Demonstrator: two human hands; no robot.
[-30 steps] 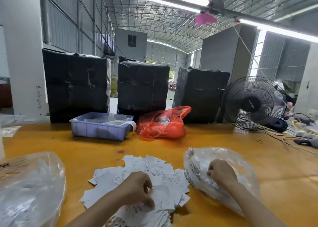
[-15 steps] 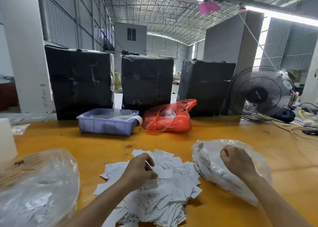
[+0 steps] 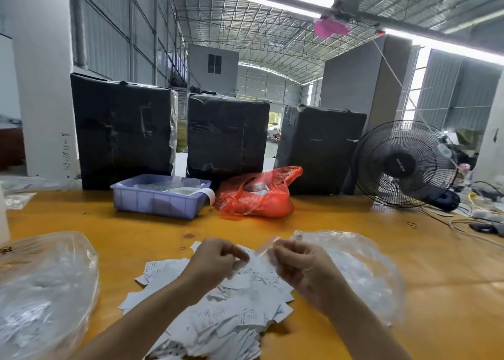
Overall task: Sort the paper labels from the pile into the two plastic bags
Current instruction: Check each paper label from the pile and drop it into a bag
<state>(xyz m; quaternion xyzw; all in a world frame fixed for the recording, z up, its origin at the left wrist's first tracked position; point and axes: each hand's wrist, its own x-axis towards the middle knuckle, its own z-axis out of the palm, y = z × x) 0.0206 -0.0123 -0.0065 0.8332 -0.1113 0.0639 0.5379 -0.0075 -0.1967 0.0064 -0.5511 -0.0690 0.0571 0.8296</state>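
Sorting judged midway: both clear bags (image 3: 46, 283) (image 3: 362, 272) partly filled, large label pile (image 3: 218, 308) left on tabletop (image 3: 436, 277); left hand (image 3: 215, 261) and right hand (image 3: 302, 267) fingers curled, seemingly pinched on the right bag's rim.

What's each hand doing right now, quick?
Left hand: fingers curled, pinching a white paper label above the pile.
Right hand: fingers curled, gripping the edge of the clear plastic bag.

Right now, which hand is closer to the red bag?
The right hand, slightly. It sits below the red bag, just to its right, pinching the clear bag's edge. The left hand is farther left, over the label pile.
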